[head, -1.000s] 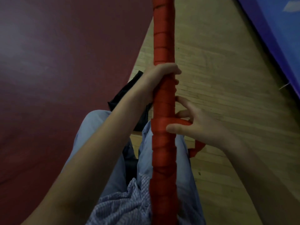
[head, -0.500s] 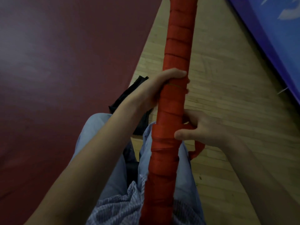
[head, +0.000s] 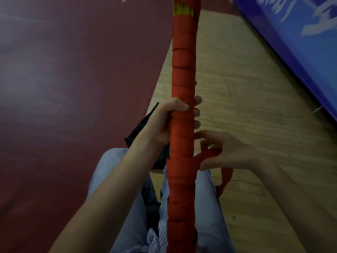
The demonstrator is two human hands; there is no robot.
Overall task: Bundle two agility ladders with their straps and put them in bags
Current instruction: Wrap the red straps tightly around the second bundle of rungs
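Overall light: dim indoor scene, colours muted, fine grain throughout.
Sheen: a pale, diffuse glow lies on the maroon mat (head: 54,79) at left.
Brightest area: the wooden floor (head: 237,106), evenly lit, no hard shadows.
Blur: white markings on the blue panel (head: 300,33) smear into streaks; the yellow label (head: 183,10) atop the ladder bundle (head: 183,70) is unreadable.
Focus: left hand (head: 169,121), right hand (head: 229,154) and strap (head: 207,157) soft-edged.
Edges: forearms stretch wide toward darkened lower corners.

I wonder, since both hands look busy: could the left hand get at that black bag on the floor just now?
Probably not at once. The left hand grips the red ladder bundle, so it is occupied. The black bag lies close behind that forearm, so letting go should suffice.
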